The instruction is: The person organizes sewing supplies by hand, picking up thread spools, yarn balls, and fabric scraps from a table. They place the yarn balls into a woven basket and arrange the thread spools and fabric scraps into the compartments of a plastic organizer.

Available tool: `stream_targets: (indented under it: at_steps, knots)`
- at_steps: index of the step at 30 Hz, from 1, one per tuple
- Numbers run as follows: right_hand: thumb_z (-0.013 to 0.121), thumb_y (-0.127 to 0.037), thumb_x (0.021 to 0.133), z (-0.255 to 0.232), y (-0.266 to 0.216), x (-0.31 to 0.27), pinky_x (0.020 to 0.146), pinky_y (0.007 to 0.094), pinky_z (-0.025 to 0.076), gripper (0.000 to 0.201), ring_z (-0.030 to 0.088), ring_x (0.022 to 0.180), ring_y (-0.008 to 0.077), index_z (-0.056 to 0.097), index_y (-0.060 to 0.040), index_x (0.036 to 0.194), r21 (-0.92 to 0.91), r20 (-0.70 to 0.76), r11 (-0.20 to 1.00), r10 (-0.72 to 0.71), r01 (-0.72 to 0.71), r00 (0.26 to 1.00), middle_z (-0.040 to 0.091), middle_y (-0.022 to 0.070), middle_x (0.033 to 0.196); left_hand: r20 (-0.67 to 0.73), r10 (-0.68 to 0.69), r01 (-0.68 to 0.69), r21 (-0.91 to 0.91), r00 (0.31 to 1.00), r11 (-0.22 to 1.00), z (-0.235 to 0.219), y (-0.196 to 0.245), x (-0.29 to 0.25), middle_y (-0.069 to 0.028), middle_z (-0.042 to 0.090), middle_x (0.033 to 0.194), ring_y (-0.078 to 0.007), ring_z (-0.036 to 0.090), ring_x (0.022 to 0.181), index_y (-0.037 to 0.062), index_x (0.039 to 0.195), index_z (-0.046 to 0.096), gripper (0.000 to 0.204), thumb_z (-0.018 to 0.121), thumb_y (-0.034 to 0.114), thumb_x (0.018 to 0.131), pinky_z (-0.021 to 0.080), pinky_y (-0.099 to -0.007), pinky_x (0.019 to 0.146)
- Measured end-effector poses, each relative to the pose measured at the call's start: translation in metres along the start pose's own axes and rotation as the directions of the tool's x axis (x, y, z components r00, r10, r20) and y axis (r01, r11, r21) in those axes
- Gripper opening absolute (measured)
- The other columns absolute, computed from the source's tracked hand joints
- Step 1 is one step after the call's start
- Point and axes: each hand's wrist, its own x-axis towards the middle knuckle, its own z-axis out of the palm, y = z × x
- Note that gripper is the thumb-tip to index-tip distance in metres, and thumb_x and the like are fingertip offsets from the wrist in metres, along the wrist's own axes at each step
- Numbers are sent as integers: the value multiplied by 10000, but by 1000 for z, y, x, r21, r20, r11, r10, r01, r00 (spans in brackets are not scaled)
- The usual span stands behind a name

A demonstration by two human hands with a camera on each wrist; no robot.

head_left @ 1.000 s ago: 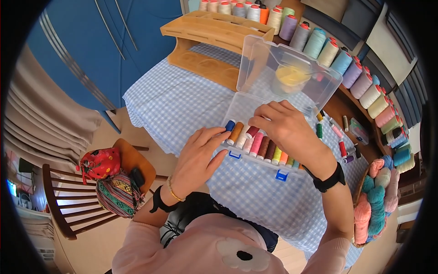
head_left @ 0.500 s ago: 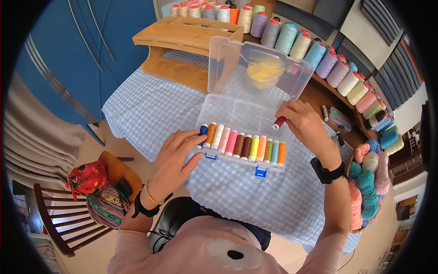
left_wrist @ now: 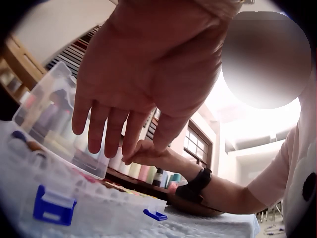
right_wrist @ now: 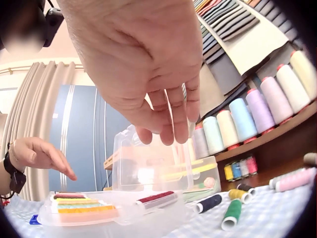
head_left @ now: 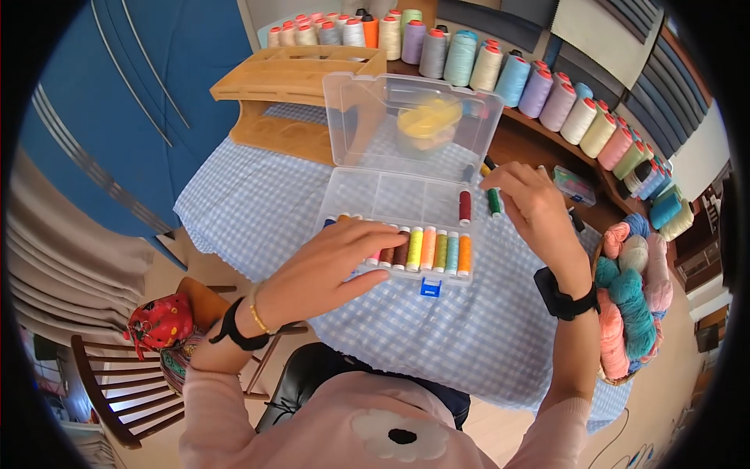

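Observation:
A clear plastic box (head_left: 351, 199) has its lid (head_left: 410, 129) raised and a row of thread spools (head_left: 428, 248) along its front. My left hand (head_left: 332, 262) hovers over the left part of that row, fingers extended, hiding several spools. A maroon thread spool (head_left: 465, 208) lies by itself in the back right compartment. To the right of the box my right hand (head_left: 535, 211) hangs above the tablecloth, fingers loosely bent and holding nothing. Beneath its fingers is a green thread spool (right_wrist: 232, 215), with a dark navy spool (right_wrist: 208, 203) beside it.
Behind the lid stands a tub with a yellow lid (head_left: 430, 117). A wooden stand (head_left: 281, 141) is at the back left. Large thread cones (head_left: 558, 105) line the shelf, and a basket of yarn (head_left: 631, 313) sits at the right. Blue clasps (left_wrist: 54, 204) project from the box front.
My right hand lifted the maroon spool out of the front row, laid it in the back right compartment and let go, then moved right. My left hand slid right over the row.

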Motion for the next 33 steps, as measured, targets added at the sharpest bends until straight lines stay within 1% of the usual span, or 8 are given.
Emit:
stream_targets:
  at_steps: [5,6,10,18,21,23,26,33]
  knots:
    - [663,-6,797,2,36,-43,881,430,493,230,625,1040,320,642,-73,1015,-416,-82,894,147,-168,986,650,87,1010,107,217,-239,292,970,926,20,-10,60,-168,489,1433,-337,488,1263,20,1389,488,540,663,160,898,395,-428,1069]
    - [708,-98,808,1,41,-51,946,455,488,312,608,1125,353,637,-79,1111,-363,69,895,305,-260,950,650,119,1120,130,225,-255,308,966,917,25,-15,72,-175,478,1446,-340,485,1272,11,1393,483,553,662,188,900,390,-427,1078]
    - [741,-202,828,25,57,-74,990,458,474,532,569,1197,386,552,-80,1310,-228,174,931,328,-286,928,558,184,1351,195,216,-273,343,957,899,42,-27,103,-210,430,1492,-350,479,1293,-17,1414,453,601,646,267,921,380,-426,1097]
    - [676,-168,865,78,93,-35,988,462,470,504,569,1202,362,534,-71,1339,-199,54,946,270,-255,961,556,194,1347,309,18,-133,355,951,925,59,-19,102,-246,361,1535,-366,457,1334,-37,1484,353,731,639,351,935,374,-449,1111]
    - [654,-159,878,97,105,-20,961,476,467,437,577,1154,360,555,-74,1295,-241,41,930,295,-278,954,597,175,1272,286,40,-161,413,957,896,63,-21,95,-256,318,1556,-361,401,1391,-39,1511,292,766,608,385,956,332,-464,1155]
    - [671,-158,863,103,105,-11,917,468,479,324,605,1094,342,589,-74,1165,-258,80,868,456,-424,886,641,141,1142,269,64,-169,387,961,906,65,-22,91,-257,293,1567,-349,338,1440,-38,1529,240,792,582,410,971,268,-476,1195]
    - [697,-151,837,104,104,-6,883,462,486,245,620,1058,331,589,-73,1042,-226,-1,878,434,-423,901,652,121,1052,256,68,-164,372,964,914,67,-26,84,-249,288,1572,-344,312,1456,-36,1533,230,793,575,410,975,243,-479,1203]
    - [743,-163,773,97,113,-1,856,444,513,263,649,999,324,601,-72,975,-200,73,846,516,-495,853,668,112,1028,121,38,-87,428,992,900,60,1,27,-232,299,1571,-355,287,1465,-29,1535,237,821,608,417,954,205,-475,1215]
